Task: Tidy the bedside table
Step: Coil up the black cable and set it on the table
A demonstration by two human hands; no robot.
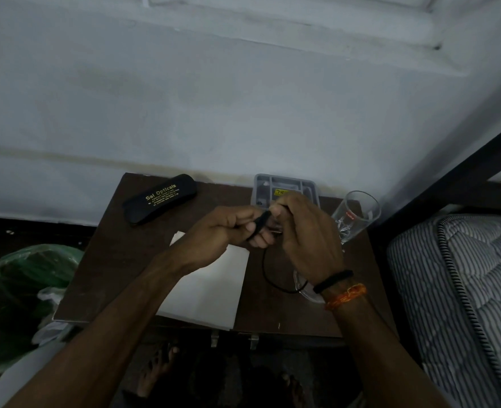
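1. Left hand [228, 228] and right hand [305, 231] have their fingers closed on a thin black cable [268, 272] above the dark brown table [110, 260]
2. Black oblong glasses case [160, 198] reads "Sai Opticals" in gold, at the table's rear left
3. Clear drinking glass [356, 214] bears red lettering, too small to read

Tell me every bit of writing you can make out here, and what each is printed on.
"Sai Opticals": gold lettering on the black glasses case; the smaller lines beneath are too small to read.
Red word on the drinking glass: too blurred to read.
Yellow sticker on the grey tray: unreadable.
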